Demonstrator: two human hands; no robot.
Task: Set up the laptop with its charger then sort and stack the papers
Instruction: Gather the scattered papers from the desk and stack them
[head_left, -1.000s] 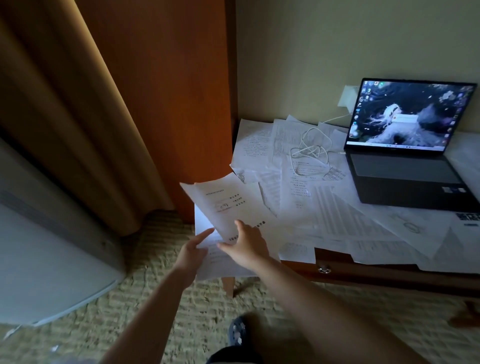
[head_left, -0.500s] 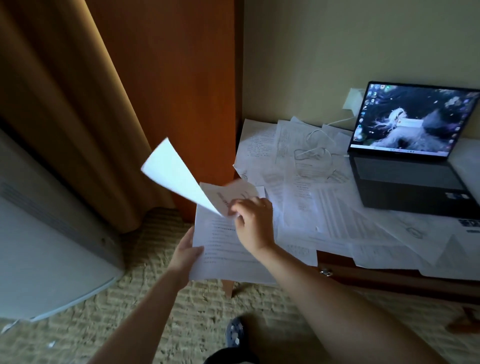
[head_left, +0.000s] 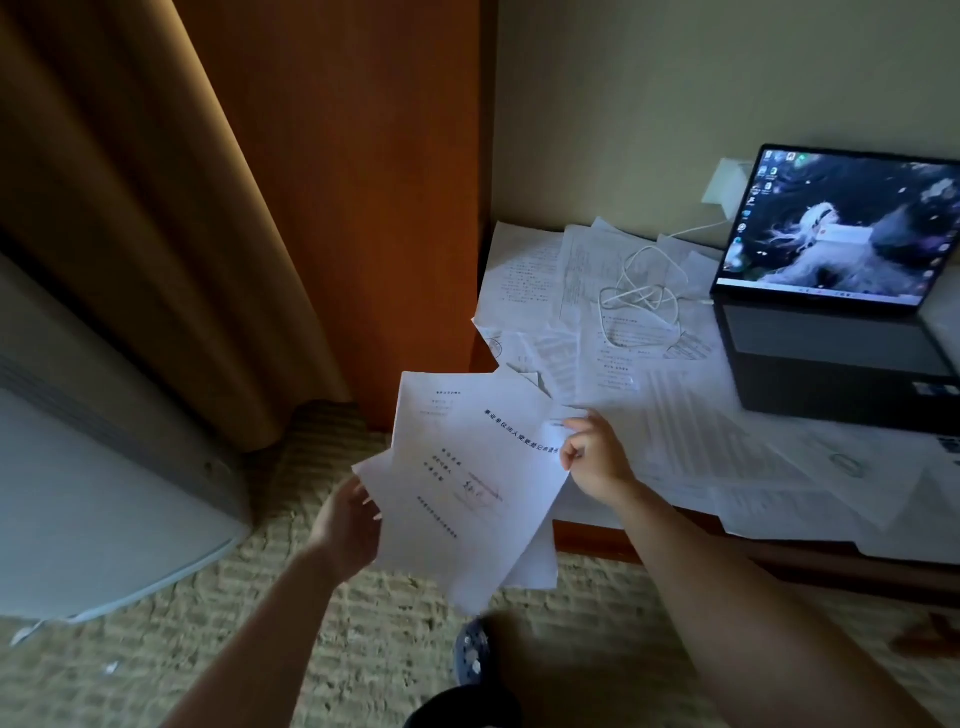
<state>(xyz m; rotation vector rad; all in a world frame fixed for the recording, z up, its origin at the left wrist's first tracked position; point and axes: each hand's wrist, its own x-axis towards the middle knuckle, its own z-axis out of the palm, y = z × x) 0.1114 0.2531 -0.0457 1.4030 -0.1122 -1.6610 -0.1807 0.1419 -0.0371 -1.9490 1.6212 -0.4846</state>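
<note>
Off the desk's (head_left: 587, 538) left edge, the left hand (head_left: 349, 525) is gripping a few sheets (head_left: 467, 483) from below while the right hand (head_left: 597, 457) is pinching their right edge, with scattered papers (head_left: 675, 426), a white cable (head_left: 641, 296) and the open laptop (head_left: 836, 291) lying toward the desk's right.

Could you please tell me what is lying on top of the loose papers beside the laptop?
A tangled white charger cable lies on the scattered white printed papers, left of the open dark grey laptop. The brown wooden desk beneath them is mostly covered.
</note>
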